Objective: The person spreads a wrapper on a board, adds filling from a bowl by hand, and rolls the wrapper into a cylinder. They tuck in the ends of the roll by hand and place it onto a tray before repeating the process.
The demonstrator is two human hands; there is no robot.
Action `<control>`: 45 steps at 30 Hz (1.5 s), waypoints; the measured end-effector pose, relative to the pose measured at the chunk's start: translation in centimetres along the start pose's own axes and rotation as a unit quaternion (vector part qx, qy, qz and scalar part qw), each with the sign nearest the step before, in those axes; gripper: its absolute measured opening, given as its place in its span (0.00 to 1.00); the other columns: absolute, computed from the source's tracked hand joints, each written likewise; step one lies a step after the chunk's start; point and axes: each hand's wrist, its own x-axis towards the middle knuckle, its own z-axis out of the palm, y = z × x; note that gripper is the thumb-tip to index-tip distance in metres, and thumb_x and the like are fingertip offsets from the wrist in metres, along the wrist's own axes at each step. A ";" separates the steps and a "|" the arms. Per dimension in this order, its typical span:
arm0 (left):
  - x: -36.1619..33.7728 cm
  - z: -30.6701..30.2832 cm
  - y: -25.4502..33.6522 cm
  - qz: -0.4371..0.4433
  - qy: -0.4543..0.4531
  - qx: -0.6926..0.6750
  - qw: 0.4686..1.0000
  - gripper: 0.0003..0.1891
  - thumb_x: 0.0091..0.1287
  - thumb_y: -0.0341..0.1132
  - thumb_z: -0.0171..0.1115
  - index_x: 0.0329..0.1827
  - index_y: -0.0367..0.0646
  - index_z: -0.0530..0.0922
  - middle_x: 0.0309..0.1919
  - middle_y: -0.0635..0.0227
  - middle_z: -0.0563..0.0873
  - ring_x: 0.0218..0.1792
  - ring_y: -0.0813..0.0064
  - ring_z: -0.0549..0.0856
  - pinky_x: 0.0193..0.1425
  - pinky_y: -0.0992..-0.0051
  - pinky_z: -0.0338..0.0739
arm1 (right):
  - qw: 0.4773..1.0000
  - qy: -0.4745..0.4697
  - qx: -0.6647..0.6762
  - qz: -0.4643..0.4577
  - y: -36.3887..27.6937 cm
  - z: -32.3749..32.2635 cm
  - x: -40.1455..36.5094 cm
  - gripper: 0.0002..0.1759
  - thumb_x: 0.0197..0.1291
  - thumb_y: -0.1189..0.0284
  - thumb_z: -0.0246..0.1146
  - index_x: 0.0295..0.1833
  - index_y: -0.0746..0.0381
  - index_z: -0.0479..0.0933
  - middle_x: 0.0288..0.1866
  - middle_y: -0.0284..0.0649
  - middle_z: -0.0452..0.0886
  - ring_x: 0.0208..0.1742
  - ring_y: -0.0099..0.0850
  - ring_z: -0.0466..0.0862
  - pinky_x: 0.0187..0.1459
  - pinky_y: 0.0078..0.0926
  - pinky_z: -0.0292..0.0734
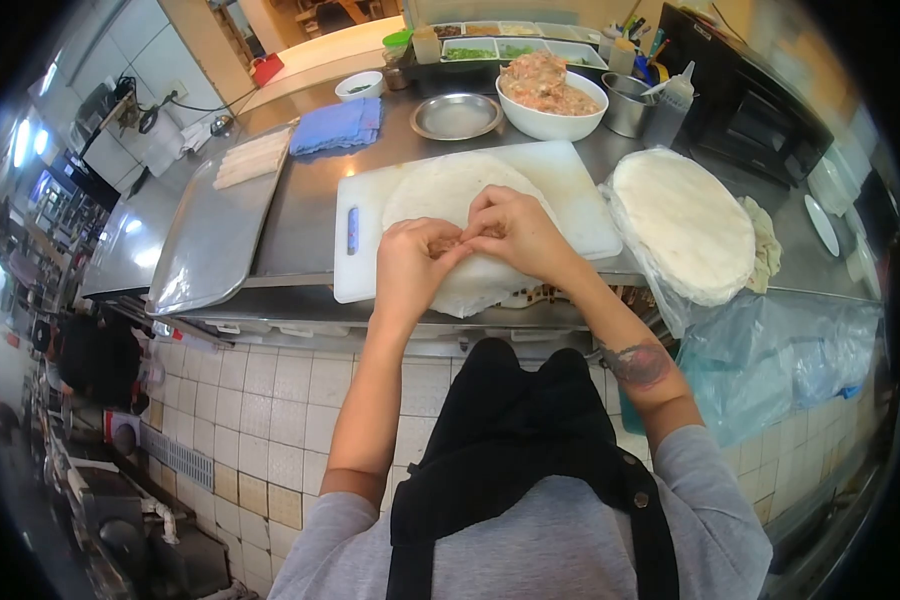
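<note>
A thin round dough sheet [420, 190] lies on the white cutting board [580, 185], its near edge hanging over the board's front. Both my hands are over the sheet with fingertips nearly meeting. My left hand [415, 265] is closed, thumb and fingers pinched around some pinkish minced filling [443, 243]. The fingers of my right hand [518, 235] are likewise curled and pinched on filling just beside it. How much lies under the fingers is hidden. A white bowl [555, 124] heaped with the same-looking mince stands behind the board.
Rolled pieces [253, 160] lie on a metal tray [205, 240] at left. A blue cloth [338, 126] and a steel plate [457, 117] sit behind the board. At right, stacked round sheets [685, 225] rest on plastic, near a steel pot [628, 105] and a squeeze bottle [669, 108].
</note>
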 end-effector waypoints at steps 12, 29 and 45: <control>1.4 0.5 1.3 -0.078 -0.086 0.012 0.993 0.13 0.53 0.28 0.76 0.42 0.35 0.87 0.36 0.55 0.90 0.34 0.70 0.89 0.40 0.74 0.82 | 0.991 0.022 0.044 0.122 1.0 -1.5 -0.7 0.06 0.53 0.75 0.72 0.36 0.66 0.86 0.39 0.40 0.85 0.31 0.25 0.83 0.36 0.22 0.78; 2.4 2.2 2.1 -0.071 -0.108 0.012 0.992 0.16 0.50 0.30 0.74 0.43 0.38 0.87 0.32 0.51 0.88 0.34 0.58 0.89 0.43 0.68 0.82 | 0.992 -0.091 0.011 0.087 1.6 -4.0 -1.1 0.19 0.49 0.70 0.74 0.48 0.66 0.84 0.44 0.47 0.82 0.44 0.43 0.82 0.48 0.33 0.76; 2.7 3.8 2.7 -0.049 -0.078 0.057 0.994 0.15 0.52 0.37 0.78 0.39 0.38 0.88 0.24 0.58 0.87 0.25 0.70 0.87 0.34 0.73 0.80 | 0.974 -0.004 0.082 0.212 1.3 -4.4 -1.2 0.06 0.52 0.80 0.72 0.36 0.68 0.85 0.38 0.39 0.86 0.35 0.22 0.84 0.39 0.21 0.80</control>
